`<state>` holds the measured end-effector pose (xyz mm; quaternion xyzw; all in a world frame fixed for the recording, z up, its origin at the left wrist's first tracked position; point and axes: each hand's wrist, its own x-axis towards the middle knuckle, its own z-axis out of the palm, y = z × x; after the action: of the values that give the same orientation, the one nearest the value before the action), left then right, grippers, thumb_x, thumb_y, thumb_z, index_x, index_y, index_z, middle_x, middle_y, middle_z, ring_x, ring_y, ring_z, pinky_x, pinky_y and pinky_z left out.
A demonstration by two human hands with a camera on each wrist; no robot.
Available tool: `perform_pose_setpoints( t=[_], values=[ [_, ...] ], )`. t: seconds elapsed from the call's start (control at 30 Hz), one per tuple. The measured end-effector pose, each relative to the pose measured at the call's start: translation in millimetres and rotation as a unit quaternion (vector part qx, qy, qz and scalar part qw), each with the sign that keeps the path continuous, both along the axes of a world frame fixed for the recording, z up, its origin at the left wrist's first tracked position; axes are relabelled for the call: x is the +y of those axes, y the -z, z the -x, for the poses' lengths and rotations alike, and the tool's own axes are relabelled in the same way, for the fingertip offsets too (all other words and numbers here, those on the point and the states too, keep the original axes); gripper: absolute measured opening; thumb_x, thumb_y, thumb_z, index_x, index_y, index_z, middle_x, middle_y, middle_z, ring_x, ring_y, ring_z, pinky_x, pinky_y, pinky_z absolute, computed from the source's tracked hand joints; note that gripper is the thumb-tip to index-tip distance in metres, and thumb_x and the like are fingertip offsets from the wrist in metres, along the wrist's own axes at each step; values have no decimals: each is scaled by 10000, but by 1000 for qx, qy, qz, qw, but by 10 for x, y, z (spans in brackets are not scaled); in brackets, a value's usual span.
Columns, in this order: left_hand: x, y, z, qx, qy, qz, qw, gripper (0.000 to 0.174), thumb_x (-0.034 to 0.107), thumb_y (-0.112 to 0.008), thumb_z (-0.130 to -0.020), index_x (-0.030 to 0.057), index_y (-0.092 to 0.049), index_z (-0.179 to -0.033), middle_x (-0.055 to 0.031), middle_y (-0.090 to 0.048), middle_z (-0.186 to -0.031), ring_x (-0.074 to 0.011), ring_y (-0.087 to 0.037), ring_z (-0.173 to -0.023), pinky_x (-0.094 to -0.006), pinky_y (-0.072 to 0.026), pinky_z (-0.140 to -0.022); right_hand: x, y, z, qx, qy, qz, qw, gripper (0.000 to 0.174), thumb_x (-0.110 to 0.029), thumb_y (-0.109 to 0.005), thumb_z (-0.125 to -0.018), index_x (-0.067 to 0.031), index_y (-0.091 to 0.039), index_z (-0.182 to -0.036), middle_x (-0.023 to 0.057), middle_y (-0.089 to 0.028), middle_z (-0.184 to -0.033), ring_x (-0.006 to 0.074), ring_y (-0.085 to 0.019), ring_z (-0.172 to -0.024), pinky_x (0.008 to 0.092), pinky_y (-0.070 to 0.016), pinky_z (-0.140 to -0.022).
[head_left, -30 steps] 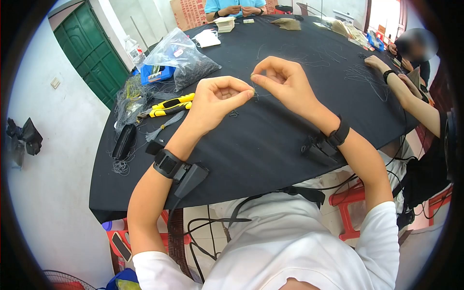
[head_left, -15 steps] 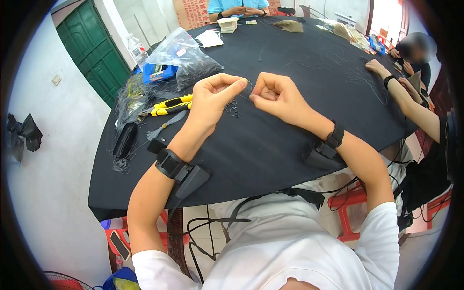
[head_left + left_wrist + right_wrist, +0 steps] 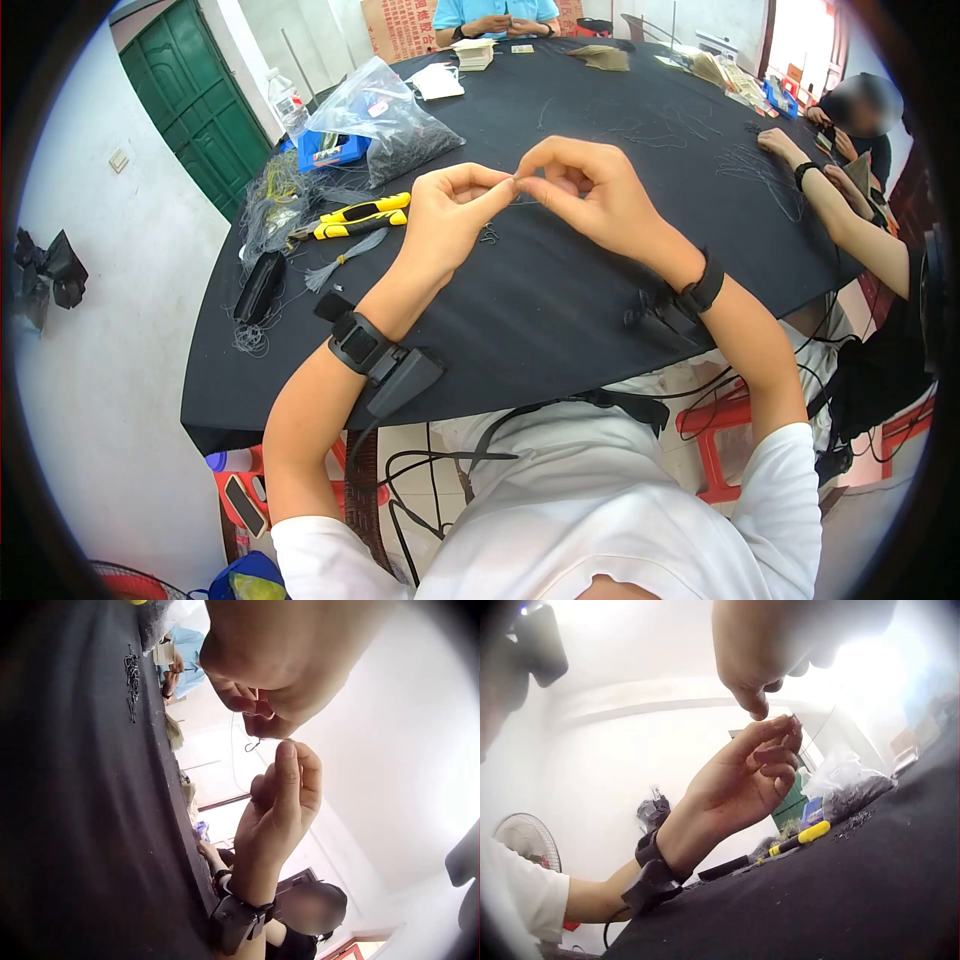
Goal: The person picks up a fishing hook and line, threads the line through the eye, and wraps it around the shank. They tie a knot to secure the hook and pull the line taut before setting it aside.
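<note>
Above the black table, the left hand (image 3: 445, 220) and the right hand (image 3: 605, 205) meet at their fingertips, thumb and forefinger pinched on each. A thin line (image 3: 233, 746) loops down beside the fingers in the left wrist view. A small dark hook (image 3: 252, 745) hangs just under the left hand (image 3: 281, 656), close to the thumb tip of the right hand (image 3: 277, 802). In the right wrist view the left hand (image 3: 739, 776) is below the right hand (image 3: 769, 645); which fingers hold the hook is unclear. Several small dark hooks (image 3: 488, 235) lie on the table.
Yellow-black pliers (image 3: 362, 218), a bundle of grey line (image 3: 345, 260) and a black case (image 3: 260, 287) lie left. Behind them are a clear bag of dark pieces (image 3: 400, 140) and a blue box (image 3: 330, 150). Other people sit at the far side and right.
The fingertips, apart half a second ago with line between them, now meet. The right forefinger has lifted and stretched toward the left fingertips; the left hand has moved slightly right.
</note>
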<state>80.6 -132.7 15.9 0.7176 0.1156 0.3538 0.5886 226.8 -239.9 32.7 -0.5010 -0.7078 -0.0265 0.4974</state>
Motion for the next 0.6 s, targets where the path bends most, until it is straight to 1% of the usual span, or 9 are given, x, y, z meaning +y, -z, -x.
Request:
perform_pose_setpoints(
  t=[0.03, 0.13, 0.23, 0.33, 0.43, 0.53, 0.6],
  values=[
    [-4, 3, 1, 8, 6, -4, 1000, 133, 60, -651, -791, -37, -643, -882, -67, -644, -805, -60, -581, -729, -169, -446, -653, 6, -7, -12, -3, 4, -7, 1000, 81, -95, -621, -765, -55, -613, -834, 17, -401, -526, 92, -367, -470, 247, -314, -459],
    [9, 41, -20, -3, 65, -28, 997, 145, 55, -659, -784, -45, -640, -887, -66, -643, -817, -68, -584, -738, -183, -459, -683, 33, -14, -71, -16, 14, -19, 1000, 84, -101, -619, -766, -50, -613, -834, 19, -410, -527, 92, -380, -475, 253, -317, -463],
    [22, 43, -14, 2, 84, -31, 996, 143, 43, -659, -784, -47, -638, -893, -62, -639, -825, -71, -584, -750, -186, -461, -697, 48, 15, -109, -13, 13, -12, 1000, 66, -67, -630, -780, -30, -614, -832, -35, -435, -579, 42, -318, -499, 216, -259, -461],
    [42, 23, 2, -17, 105, -37, 994, 127, 26, -651, -786, -44, -637, -891, -63, -637, -837, -75, -585, -766, -189, -462, -712, 47, 16, -142, 1, 37, 4, 999, 63, -75, -637, -776, -34, -610, -815, -45, -398, -554, 34, -305, -492, 214, -249, -456],
    [52, -10, 14, -23, 113, -49, 992, 112, 11, -639, -792, -43, -636, -890, -67, -635, -847, -78, -585, -781, -189, -461, -717, 52, 30, -160, 24, 43, 47, 998, 68, -81, -644, -774, -32, -602, -793, -67, -373, -544, 17, -298, -494, 201, -237, -455],
    [40, -43, 22, -28, 99, -63, 993, 109, 11, -640, -792, -42, -635, -887, -69, -637, -841, -79, -584, -776, -192, -460, -721, 68, 65, -146, 106, -19, 121, 987, 90, -102, -621, -774, -16, -595, -773, -61, -381, -539, 29, -324, -501, 221, -278, -463],
    [38, -40, 26, -35, 82, -41, 995, 113, 23, -641, -794, -37, -638, -890, -64, -639, -837, -74, -581, -765, -191, -458, -712, 86, 110, -115, 162, -63, 143, 974, 75, -79, -621, -781, -24, -573, -762, -79, -382, -557, 7, -298, -508, 195, -247, -461]
  ],
)
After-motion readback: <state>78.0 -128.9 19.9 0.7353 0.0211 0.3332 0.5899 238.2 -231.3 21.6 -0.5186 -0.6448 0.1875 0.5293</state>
